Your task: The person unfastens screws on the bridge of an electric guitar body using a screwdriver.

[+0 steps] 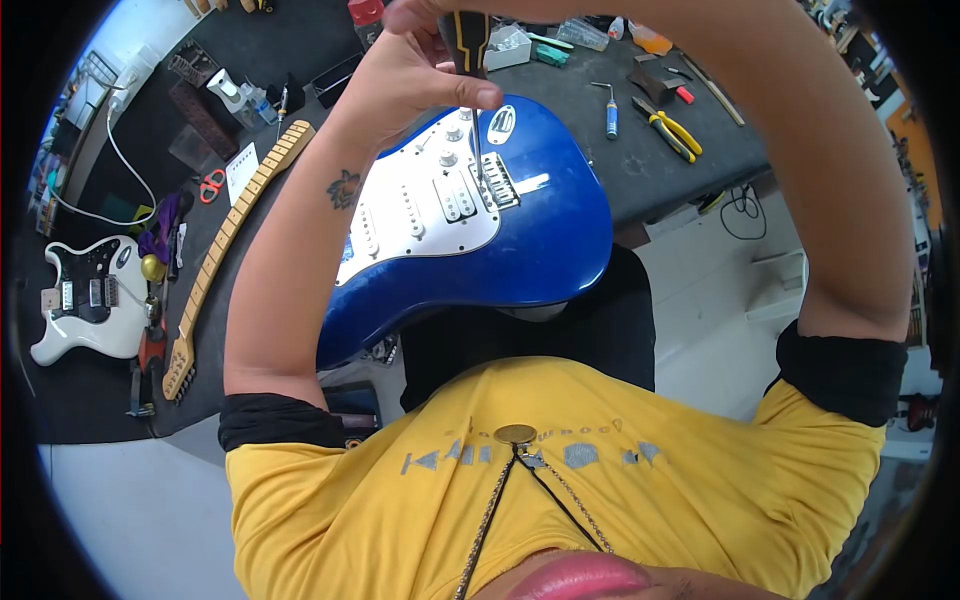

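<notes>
Left hand's (425, 75) clamped on a screwdriver (468, 42); from here I can't tell the cropped right hand's (520, 8) grip. Left forearm (280, 260) blocks some blue guitar body (545, 235), overhanging the tabletop's (725, 150) near edge. Loose neck (235, 225) left, pliers (665, 130) right.

The screwdriver (468, 45) is cut by the top edge, so the end of its handle is not seen. Its tip is at the bridge (508, 190), too small to tell what exactly it touches. Of the right hand (525, 8) only a strip shows at the top edge, and its fingers cannot be made out. The left hand (425, 80) holds the screwdriver, but its fingers are partly hidden. The left forearm (285, 250) covers one side of the blue guitar (545, 235). The red container (368, 12) is also cut above. Any print on the paper (242, 175) is too small for reading.
</notes>
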A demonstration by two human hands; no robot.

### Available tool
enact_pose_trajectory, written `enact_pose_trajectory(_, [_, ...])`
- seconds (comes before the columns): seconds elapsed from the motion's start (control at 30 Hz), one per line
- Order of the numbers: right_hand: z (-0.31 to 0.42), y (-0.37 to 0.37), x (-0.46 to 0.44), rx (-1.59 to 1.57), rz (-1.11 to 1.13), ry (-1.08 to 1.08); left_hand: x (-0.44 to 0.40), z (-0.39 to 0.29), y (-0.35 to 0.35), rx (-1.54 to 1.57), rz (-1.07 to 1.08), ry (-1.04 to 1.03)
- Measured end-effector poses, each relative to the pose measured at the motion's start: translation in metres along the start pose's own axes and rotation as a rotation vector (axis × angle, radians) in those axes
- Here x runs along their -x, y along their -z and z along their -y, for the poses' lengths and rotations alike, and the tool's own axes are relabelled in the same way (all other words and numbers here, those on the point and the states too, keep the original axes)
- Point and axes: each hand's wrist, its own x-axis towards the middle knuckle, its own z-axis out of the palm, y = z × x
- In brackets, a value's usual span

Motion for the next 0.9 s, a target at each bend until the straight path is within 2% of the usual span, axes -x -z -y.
enact_pose_trajectory(0.07, [-0.008, -0.001, 0.009, 0.011, -0.084, 0.153, 0.000, 0.012, 0.025, -0.016, 0.141, 0.049])
enact_pose_trajectory(0.17, [-0.016, 0.023, 0.019, -0.296, 0.106, 0.231, 0.003, 0.021, 0.042, -0.087, 0.273, 0.016])
enact_pose_trajectory(0.2, [-0.027, 0.020, 0.020, -0.333, 0.120, 0.322, 0.002, 0.019, 0.044, -0.105, 0.295, 0.050])
enact_pose_trajectory(0.23, [-0.026, 0.024, 0.019, -0.368, 0.169, 0.316, 0.001, 0.016, 0.047, -0.123, 0.315, 0.083])
enact_pose_trajectory(0.27, [-0.022, 0.030, 0.018, -0.402, 0.218, 0.308, 0.001, 0.013, 0.049, -0.141, 0.332, 0.117])
enact_pose_trajectory(0.3, [-0.016, 0.038, 0.013, -0.433, 0.300, 0.201, 0.001, 0.011, 0.051, -0.159, 0.349, 0.151])
enact_pose_trajectory(0.37, [-0.006, 0.036, 0.021, -0.421, 0.230, 0.137, 0.002, 0.010, 0.049, -0.082, 0.269, 0.176])
enact_pose_trajectory(0.4, [-0.008, 0.020, 0.036, -0.377, 0.077, 0.177, 0.000, 0.010, 0.046, -0.043, 0.231, 0.188])
enact_pose_trajectory(0.43, [-0.008, 0.018, 0.036, -0.323, 0.066, 0.143, -0.003, 0.010, 0.041, -0.005, 0.194, 0.199])
enact_pose_trajectory(0.47, [-0.005, 0.018, 0.035, -0.270, 0.058, 0.109, -0.002, 0.006, 0.027, -0.179, 0.097, 0.172])
enact_pose_trajectory(0.5, [-0.005, 0.023, 0.018, -0.208, 0.192, 0.003, -0.002, 0.009, 0.023, -0.264, 0.074, 0.116])
enact_pose_trajectory(0.57, [0.005, 0.030, 0.004, -0.077, 0.319, -0.111, -0.004, 0.010, 0.020, -0.438, 0.029, -0.001])
enact_pose_trajectory(0.6, [0.012, 0.027, 0.004, -0.007, 0.314, -0.120, -0.004, 0.012, 0.021, -0.335, 0.087, 0.020])
enact_pose_trajectory(0.7, [-0.017, -0.004, 0.009, -0.348, 0.061, 0.106, 0.002, 0.019, 0.032, -0.017, 0.254, 0.091])
enact_pose_trajectory(0.73, [-0.016, 0.011, 0.015, -0.375, 0.131, 0.131, 0.005, 0.006, 0.031, 0.134, 0.300, 0.139])
enact_pose_trajectory(0.87, [-0.028, 0.013, 0.033, -0.521, 0.123, 0.321, -0.003, 0.016, 0.046, -0.052, 0.369, 0.106])
enact_pose_trajectory(0.9, [-0.027, 0.011, 0.033, -0.496, 0.097, 0.271, -0.003, 0.019, 0.048, -0.127, 0.347, 0.067])
